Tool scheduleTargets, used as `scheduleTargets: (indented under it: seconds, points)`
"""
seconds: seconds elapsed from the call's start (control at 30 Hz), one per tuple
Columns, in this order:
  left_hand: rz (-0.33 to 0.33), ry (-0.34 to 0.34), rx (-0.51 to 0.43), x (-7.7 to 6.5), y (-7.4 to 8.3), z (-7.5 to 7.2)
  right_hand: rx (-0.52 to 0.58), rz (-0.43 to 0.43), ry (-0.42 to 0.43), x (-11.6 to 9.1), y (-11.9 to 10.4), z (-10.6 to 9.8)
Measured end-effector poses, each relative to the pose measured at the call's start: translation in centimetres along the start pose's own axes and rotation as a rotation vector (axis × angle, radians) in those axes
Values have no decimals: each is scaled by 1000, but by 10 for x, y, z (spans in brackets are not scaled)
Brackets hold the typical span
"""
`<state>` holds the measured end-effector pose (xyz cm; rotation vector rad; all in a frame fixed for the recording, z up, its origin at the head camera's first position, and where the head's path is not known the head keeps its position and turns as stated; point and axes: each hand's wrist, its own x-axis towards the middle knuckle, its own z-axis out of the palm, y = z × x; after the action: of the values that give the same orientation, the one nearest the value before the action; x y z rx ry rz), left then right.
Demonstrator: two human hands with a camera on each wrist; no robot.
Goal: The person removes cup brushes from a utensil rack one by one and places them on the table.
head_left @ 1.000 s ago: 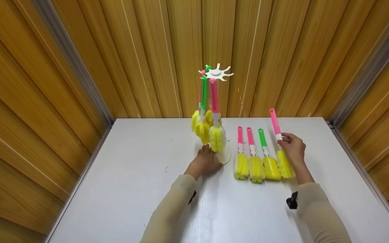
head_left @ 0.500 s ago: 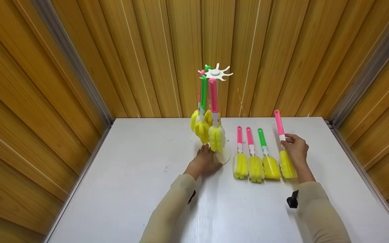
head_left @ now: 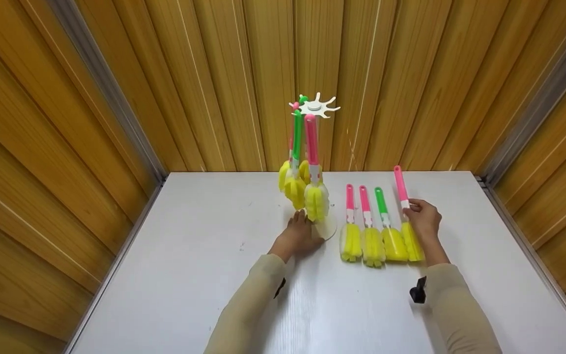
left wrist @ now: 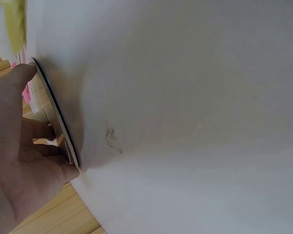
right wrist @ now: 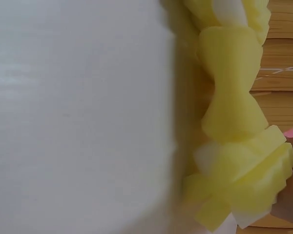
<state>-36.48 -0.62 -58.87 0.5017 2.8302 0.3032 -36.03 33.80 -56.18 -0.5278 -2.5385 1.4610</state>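
My left hand (head_left: 297, 235) grips the round base (left wrist: 52, 100) of a white brush rack (head_left: 314, 106), thumb and fingers spread across its rim. Four-headed cleaning brushes are not what hangs there: several single sponge brushes (head_left: 316, 199), pink- and green-handled with yellow heads, hang on its left and front arms. With thumb and fingers my right hand (head_left: 424, 220) pinches the white neck of a pink-handled sponge brush (head_left: 400, 182). Its yellow head (right wrist: 246, 180) lies low over the table, beside the row's green-handled brush (head_left: 395, 244).
Two pink-handled sponge brushes (head_left: 350, 242) lie left of the green-handled one, handles pointing away. The rack's right arms (head_left: 331, 108) bear no brushes. Wood-patterned walls (head_left: 243, 88) enclose the white table (head_left: 189, 275) at the back and sides.
The held brush first shifted slightly right, then back left and lower, close against the green-handled brush. My left hand stays on the rack's base.
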Motion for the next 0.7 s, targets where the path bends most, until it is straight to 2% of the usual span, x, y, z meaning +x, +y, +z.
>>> scheduleTargets:
  seconds: [0.37,0.53,0.7]
  points:
    - [-17,-13,-41,-2,1,0,-9,-19,-15,2,1,7]
    - [-8,-17,-24,-2,1,1,-49,-35,2,1,-2,3]
    - [-57,-33,-66,0,2,0,-27,-12,-40,5,-8,-8]
